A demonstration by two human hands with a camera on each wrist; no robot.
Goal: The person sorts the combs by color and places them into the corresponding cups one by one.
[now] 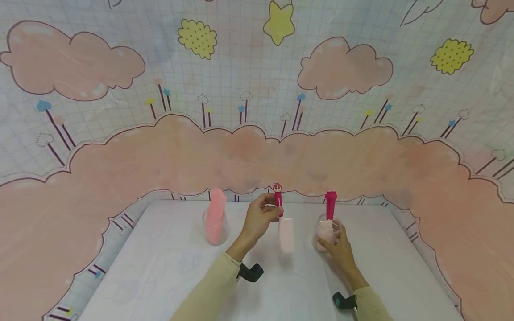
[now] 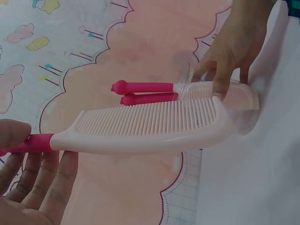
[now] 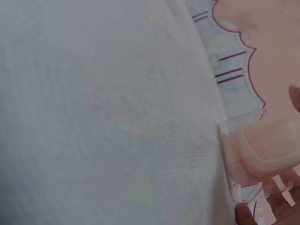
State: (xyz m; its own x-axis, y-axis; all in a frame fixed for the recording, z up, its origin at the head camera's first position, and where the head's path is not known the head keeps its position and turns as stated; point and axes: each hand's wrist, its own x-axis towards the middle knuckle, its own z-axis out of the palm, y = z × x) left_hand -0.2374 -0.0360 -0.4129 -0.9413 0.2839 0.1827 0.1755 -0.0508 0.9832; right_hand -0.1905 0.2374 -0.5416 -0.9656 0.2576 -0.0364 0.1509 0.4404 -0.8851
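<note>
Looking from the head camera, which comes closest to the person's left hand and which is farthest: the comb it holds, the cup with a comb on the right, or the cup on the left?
1. The held comb, gripped by the left hand at its red handle.
2. The left cup, holding a pink thing, a little way to the hand's left.
3. The right cup, steadied by the right hand, somewhat farther right.

Staged tabletop set: cartoon cloud backdrop (image 1: 257,147), white table (image 1: 180,276).

left hand (image 2: 28,183): cut off by the left wrist view's lower and left edges.
held comb's red handle (image 2: 33,143): its end is hidden under the thumb.
right hand (image 3: 281,201): only fingertips show, at the frame corner.
cup comb (image 3: 262,150): cropped at the right edge.
</note>
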